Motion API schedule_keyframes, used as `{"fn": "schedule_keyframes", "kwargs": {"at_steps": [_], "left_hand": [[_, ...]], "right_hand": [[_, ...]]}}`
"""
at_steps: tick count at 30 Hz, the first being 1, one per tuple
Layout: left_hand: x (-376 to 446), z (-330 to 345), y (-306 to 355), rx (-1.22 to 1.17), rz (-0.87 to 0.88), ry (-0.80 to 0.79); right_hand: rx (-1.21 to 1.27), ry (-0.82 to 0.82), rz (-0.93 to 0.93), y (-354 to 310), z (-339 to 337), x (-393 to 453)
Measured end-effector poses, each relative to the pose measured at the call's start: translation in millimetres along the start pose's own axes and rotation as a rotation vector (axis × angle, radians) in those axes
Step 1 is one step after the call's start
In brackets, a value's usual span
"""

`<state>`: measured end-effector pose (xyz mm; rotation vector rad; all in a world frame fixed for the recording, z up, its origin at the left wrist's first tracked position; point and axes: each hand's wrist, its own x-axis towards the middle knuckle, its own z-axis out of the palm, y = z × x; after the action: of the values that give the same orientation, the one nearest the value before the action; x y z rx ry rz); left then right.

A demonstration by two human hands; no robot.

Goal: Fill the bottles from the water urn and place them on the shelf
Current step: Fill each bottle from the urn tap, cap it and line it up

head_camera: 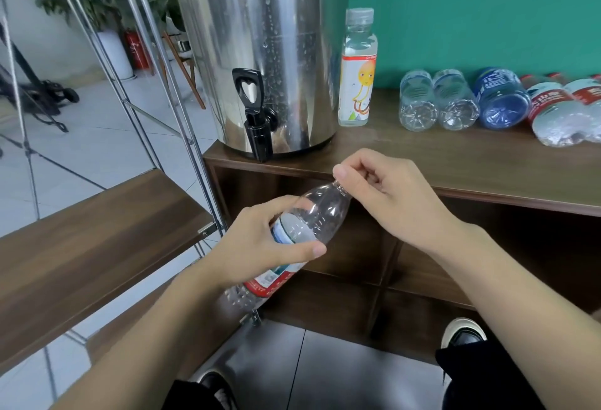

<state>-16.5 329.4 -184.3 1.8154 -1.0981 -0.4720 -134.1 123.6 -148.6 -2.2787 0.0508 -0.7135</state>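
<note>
**Uncapping an empty bottle below the tap**

Head view: empty bottle (302,224) held tilted, left hand (260,247) wrapped round its middle to steady it. Right hand (377,191) pinching at the neck, probably twisting off the cap, itself hidden by fingers. Held low, in front of the water urn (260,35) and its tap (255,116), ready for filling. Shelf (97,240) waiting at left. More bottles (455,100) lying on the cabinet (422,155).

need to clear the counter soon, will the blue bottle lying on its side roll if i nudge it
Probably yes: the blue bottle lies on its round side on the flat counter, so a sideways nudge should roll it. A clear bottle close beside it may stop it. It looks empty, so likely light and easily squashed.
</note>
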Motion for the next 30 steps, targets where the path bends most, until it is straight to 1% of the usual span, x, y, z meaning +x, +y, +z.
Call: {"fn": "schedule_keyframes", "kwargs": {"at_steps": [1,2,3,5,7,8,9,10,12,15,17,20,23,27,30], "left_hand": [[-1.5,-3.3,1.5,-0.036,-0.008,-0.057],[-3.0,-4.3,1.2,-0.044,-0.008,-0.077],[-4.7,-3.3,0.8,-0.03,-0.004,-0.056],[-8.6,2.6,-2.2,0.112,0.014,0.069],[-9.9,6.5,-7.3,0.362,0.067,0.2],[-9.6,6.8,-8.7,0.461,0.095,0.239],[-9.0,6.3,-9.0,0.506,0.113,0.255],[-8.5,5.6,-8.3,0.501,0.121,0.256],[-8.2,3.4,-7.0,0.407,0.123,0.234],[-7.8,-0.2,-1.7,0.187,0.058,0.103],[-6.6,-3.8,-1.1,0.104,0.003,0.017],[-6.1,-6.8,-4.6,0.048,-0.035,-0.026],[-6.3,-7.1,-5.3,0.007,-0.065,-0.048],[-5.4,-0.5,-6.4,-0.034,-0.132,-0.071],[-3.4,10.3,-9.8,-0.061,-0.168,-0.033]], "right_hand": [[-0.004,-0.021,-0.04,0.2,-0.4,-1.4],[-0.015,-0.037,-0.071,0.9,-0.5,-2.3],[-0.03,-0.043,-0.084,1.9,-0.7,-3.1],[-0.076,-0.039,-0.047,4.3,0.1,-3.5],[-0.106,-0.052,0.028,5.9,1.1,-3.8],[-0.091,-0.059,0.057,5.9,1.4,-4.3],[-0.066,-0.06,0.072,5.3,1.3,-5.0],[-0.046,-0.058,0.07,4.1,0.4,-5.8],[-0.034,-0.051,0.015,1.0,-1.9,-6.3],[-0.087,-0.081,-0.119,2.8,-5.5,-5.4],[-0.107,-0.141,-0.158,8.4,-9.0,-4.3],[0.011,-0.211,-0.155,13.2,-16.2,-3.7],[0.186,-0.213,-0.101,14.2,-21.2,-5.3],[0.383,-0.128,-0.049,11.8,-17.8,-8.0],[0.462,-0.039,-0.005,9.6,-12.8,-6.4]]}}
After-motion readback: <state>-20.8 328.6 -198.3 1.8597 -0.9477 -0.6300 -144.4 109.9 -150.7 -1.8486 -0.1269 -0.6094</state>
